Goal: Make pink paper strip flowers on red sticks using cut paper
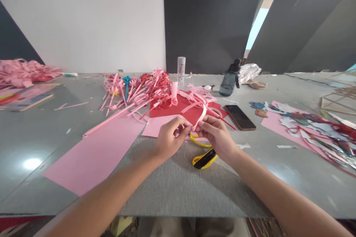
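Note:
Between my two hands, above the table, is a curved pale pink paper strip [202, 114]. My right hand [218, 135] pinches it near its lower end. My left hand [174, 135] has thumb and forefinger pressed together beside that same end; its fingertips partly hide what they grip. Under the hands lie red paper sheets [162, 109] and a pink sheet [152, 126]. A yellow and black utility knife [205, 159] rests just below my right hand, partly covered by it. Yellow scissor-like handles [198, 142] show between the hands.
A heap of pink and red paper-strip flowers [147, 89] lies behind my left hand, near a large pink sheet [100, 159]. A phone [240, 117], a dark water bottle [229, 79] and a clear cylinder [181, 70] stand or lie beyond. Colourful paper scraps [314, 126] spread at right.

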A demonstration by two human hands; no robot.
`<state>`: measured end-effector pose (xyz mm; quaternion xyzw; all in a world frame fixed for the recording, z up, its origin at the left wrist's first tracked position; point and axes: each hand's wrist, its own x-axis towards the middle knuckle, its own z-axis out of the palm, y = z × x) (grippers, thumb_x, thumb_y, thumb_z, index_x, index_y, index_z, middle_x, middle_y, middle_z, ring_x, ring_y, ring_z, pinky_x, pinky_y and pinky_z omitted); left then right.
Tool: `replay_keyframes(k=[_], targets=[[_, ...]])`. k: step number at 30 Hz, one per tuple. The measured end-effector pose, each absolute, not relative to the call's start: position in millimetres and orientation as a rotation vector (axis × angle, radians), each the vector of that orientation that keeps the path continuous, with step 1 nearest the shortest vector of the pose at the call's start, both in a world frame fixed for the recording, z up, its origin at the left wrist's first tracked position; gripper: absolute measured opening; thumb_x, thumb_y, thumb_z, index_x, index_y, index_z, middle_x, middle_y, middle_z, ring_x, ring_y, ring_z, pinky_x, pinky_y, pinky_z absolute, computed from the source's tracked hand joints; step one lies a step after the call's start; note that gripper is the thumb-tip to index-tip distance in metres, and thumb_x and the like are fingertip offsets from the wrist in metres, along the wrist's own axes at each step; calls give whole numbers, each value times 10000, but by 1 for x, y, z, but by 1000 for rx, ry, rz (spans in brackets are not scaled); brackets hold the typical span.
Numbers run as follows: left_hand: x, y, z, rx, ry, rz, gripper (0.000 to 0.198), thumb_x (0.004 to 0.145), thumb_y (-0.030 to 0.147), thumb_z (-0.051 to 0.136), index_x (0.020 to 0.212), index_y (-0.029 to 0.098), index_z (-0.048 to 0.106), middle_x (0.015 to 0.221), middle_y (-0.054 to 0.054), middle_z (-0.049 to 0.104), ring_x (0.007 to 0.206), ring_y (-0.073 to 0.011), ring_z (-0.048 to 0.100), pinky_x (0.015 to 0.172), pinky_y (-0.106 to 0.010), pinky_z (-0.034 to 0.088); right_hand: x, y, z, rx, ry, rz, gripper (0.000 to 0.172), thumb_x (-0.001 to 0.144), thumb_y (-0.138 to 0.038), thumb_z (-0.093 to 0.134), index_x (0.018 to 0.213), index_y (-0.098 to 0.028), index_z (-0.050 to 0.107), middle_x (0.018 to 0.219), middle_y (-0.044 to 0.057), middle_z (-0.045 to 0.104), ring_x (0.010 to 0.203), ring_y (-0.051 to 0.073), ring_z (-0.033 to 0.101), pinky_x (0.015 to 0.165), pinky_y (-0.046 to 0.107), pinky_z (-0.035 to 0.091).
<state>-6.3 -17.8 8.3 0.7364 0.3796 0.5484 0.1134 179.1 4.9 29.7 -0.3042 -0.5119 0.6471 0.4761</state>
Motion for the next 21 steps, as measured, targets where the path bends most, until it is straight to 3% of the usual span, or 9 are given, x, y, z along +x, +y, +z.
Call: replay_keyframes(k=[8,14,18,21], targets=[[-8,-16,5,2238,1054,1515,76,1009,265,622,1056,216,655,928,-25,732,716,-114,657,595,-219,458,180,6,28,-847,-1279,1530,317,744,-459,848,791,-202,667,737,-11,672,637,100,584,632,235,496],[-11,-17,6,2531,1039,1410,196,1043,285,560,1199,252,673,1044,-54,709,862,-148,689,708,-245,534,179,7,26,-855,-1297,1563,349,699,-449,878,809,-191,670,676,-22,668,593,91,589,601,232,490],[-11,-18,8,2578,1049,1456,188,1031,310,576,1139,237,711,1066,-68,670,854,-149,673,722,-258,561,178,7,24,-873,-1264,1529,410,704,-415,884,971,-224,638,684,-39,685,587,97,598,616,240,500],[-9,-18,9,2466,1036,1552,146,1019,288,599,1064,221,721,1051,-69,650,912,-158,664,758,-268,563,178,7,25,-840,-1323,1473,369,739,-467,851,937,-219,663,690,-31,671,621,111,609,666,270,521]])
